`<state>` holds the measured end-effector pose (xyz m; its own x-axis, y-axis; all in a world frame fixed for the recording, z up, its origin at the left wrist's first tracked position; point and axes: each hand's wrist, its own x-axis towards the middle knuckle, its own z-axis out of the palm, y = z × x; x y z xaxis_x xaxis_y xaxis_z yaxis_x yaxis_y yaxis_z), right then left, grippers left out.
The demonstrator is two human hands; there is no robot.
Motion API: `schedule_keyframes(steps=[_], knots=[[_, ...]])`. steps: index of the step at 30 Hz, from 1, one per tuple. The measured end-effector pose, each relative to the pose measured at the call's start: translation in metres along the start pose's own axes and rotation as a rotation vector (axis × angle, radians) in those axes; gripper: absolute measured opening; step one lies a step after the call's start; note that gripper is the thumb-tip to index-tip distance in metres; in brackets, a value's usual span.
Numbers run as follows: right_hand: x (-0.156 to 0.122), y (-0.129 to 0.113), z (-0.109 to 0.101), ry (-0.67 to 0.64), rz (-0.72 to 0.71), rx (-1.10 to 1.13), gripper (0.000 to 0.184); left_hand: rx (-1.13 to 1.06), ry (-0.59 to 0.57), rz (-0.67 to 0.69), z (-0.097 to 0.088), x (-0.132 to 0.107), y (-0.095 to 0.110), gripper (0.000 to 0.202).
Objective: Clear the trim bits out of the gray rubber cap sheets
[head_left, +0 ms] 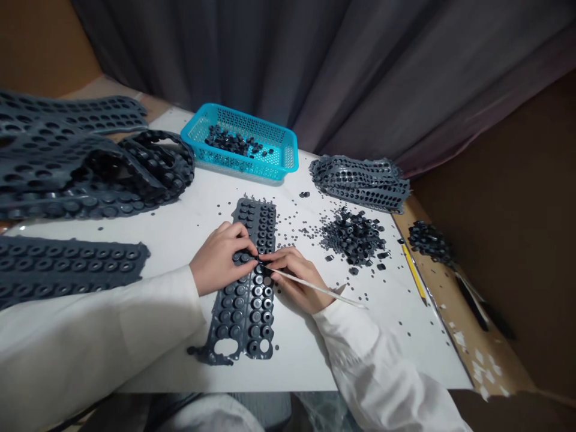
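Both hands meet mid-length on the rubber strip (pixel 246 282), running away from the worker: left hand (pixel 220 258) pinching it, right hand (pixel 294 279) gripping a thin white stick (pixel 315 288).

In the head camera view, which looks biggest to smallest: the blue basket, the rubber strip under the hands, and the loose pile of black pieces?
1. Blue basket and rubber strip: look alike; the strip lies nearer, so unsure.
2. Pile of black pieces: smallest.

The left hand (pixel 220 257) hides part of the rubber sheet (pixel 246 288); the stick's (pixel 315 288) tip is too small to tell.
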<state>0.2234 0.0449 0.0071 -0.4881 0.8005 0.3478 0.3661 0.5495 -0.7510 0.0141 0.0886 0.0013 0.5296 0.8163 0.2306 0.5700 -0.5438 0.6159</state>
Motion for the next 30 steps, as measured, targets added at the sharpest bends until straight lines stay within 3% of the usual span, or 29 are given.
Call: schedule_keyframes(steps=[5, 11, 17, 22, 27, 30], knots=[[0.001, -0.002, 0.000, 0.015, 0.053, 0.024, 0.012, -0.009, 0.005, -0.001, 0.000, 0.000, 0.000, 0.009], [0.001, 0.003, -0.001, -0.005, -0.022, -0.045, 0.010, 0.001, 0.005, 0.001, 0.000, 0.001, 0.001, 0.009], [-0.001, 0.009, 0.004, -0.111, -0.223, -0.417, 0.017, 0.016, 0.004, 0.005, 0.000, 0.001, 0.001, 0.011], [-0.002, 0.012, 0.007, -0.067, -0.117, -0.541, 0.021, 0.023, 0.005, 0.006, 0.002, 0.000, 0.000, 0.011], [-0.001, 0.011, 0.000, 0.096, 0.019, -0.387, 0.016, 0.021, -0.001, -0.009, 0.002, 0.000, 0.000, 0.011], [-0.003, 0.002, -0.001, 0.095, 0.012, -0.155, 0.010, 0.019, 0.002, -0.011, 0.002, 0.000, 0.000, 0.011]])
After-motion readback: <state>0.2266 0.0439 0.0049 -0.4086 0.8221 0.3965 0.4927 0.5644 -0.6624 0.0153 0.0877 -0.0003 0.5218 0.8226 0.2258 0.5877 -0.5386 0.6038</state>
